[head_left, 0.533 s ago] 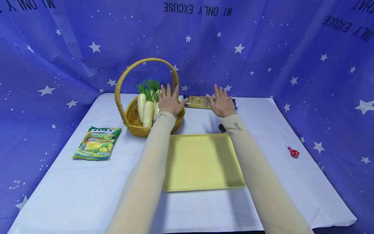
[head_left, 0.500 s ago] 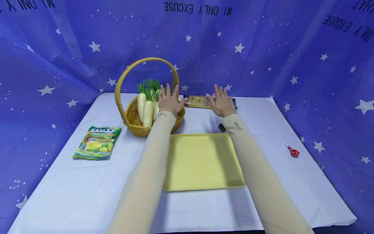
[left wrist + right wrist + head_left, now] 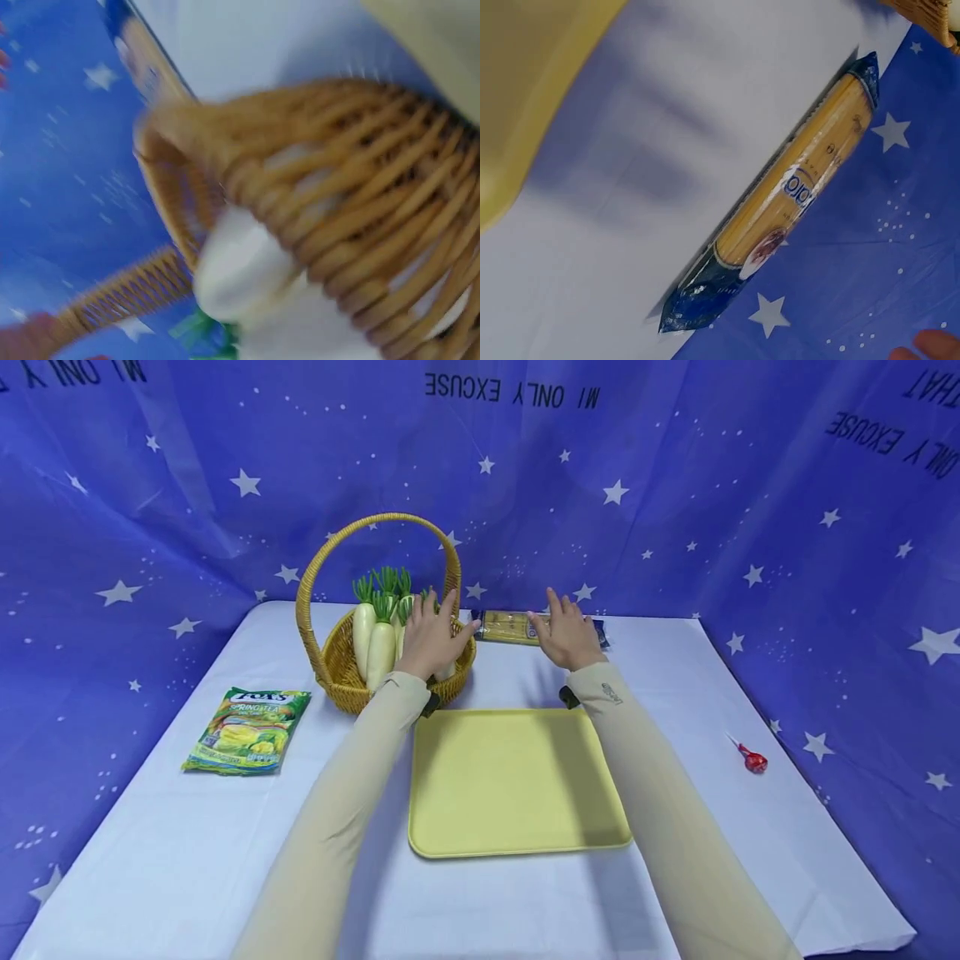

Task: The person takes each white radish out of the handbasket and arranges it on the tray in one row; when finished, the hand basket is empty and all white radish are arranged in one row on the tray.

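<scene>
My left hand [image 3: 433, 639] hovers over the right side of a wicker basket [image 3: 348, 697], with its fingers extended and nothing held. Several white radishes [image 3: 381, 652] with green tops stand in the basket; the hand hides part of them. In the blurred left wrist view, the woven rim [image 3: 300, 225] and pale radishes [image 3: 247, 270] fill much of the picture. My right hand [image 3: 568, 637] is raised in front of a pack of spaghetti [image 3: 506, 627], its fingers spread and holding nothing. The whole spaghetti pack [image 3: 787, 195] shows in the right wrist view, apart from the fingertips [image 3: 937, 345].
A yellow tray [image 3: 517, 785] lies on the white table between my forearms. A green candy bag [image 3: 247, 731] is at the left, and a red lollipop [image 3: 753, 762] at the right. A blue star-patterned cloth [image 3: 525, 510] hangs behind the table. The basket's tall handle [image 3: 390, 517] arches upward.
My left hand has turned and its wrist has shifted a little left, so more of the tray's left edge shows. The right hand has barely moved. The objects stay in place.
</scene>
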Demonstrator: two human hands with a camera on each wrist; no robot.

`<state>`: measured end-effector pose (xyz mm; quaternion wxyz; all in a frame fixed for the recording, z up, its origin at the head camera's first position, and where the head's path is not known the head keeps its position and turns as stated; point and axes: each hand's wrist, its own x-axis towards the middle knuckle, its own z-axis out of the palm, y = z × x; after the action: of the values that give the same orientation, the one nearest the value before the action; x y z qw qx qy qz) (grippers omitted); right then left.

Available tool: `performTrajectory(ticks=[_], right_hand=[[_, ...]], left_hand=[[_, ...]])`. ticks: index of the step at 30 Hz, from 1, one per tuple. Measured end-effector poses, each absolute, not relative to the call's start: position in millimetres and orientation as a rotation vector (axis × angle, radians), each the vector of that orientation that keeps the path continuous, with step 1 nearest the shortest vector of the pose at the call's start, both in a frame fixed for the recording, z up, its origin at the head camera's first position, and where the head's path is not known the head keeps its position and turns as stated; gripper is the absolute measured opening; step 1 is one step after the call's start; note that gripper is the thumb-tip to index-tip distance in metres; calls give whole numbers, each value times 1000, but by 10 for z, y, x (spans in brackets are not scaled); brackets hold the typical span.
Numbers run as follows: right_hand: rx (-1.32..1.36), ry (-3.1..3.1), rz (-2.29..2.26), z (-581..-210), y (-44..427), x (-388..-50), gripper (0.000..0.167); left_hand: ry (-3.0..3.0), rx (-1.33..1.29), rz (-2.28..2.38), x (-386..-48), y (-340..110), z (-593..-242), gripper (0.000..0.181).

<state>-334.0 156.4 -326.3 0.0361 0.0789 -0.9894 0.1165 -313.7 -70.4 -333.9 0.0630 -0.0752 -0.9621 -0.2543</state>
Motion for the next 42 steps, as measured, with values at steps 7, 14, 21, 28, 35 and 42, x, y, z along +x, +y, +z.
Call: performTrajectory(ticks=[7,14,21,28,35,42], right_hand=[[368,-3059,502,-3326,1512,-3271,58],[506,-3044,998,-3558,1436,-3108,41],[503,-2807,1609,-3851,1306,-2931,33],[536,-2544,2002,-3768,921,-2688,33],[636,-2232,2133,-3642,476,-2638,33],[622,-2282,2040,-3634,137,-2803,37]], left_hand=[[-2762,-117,-1053,-2751,-934,-3342,45],[-2499,192,-1094,-2408,-1340,-3648,20],[-2237,514,-1366,-2299,-1501,-4100,42],[-2189,523,-1502,-2395,-1536,-4417,67],[-2222,440,-1588,-2448,-1564,-4484,70],[-2206,420,-1577,-2451,-1575,-4503,58]])
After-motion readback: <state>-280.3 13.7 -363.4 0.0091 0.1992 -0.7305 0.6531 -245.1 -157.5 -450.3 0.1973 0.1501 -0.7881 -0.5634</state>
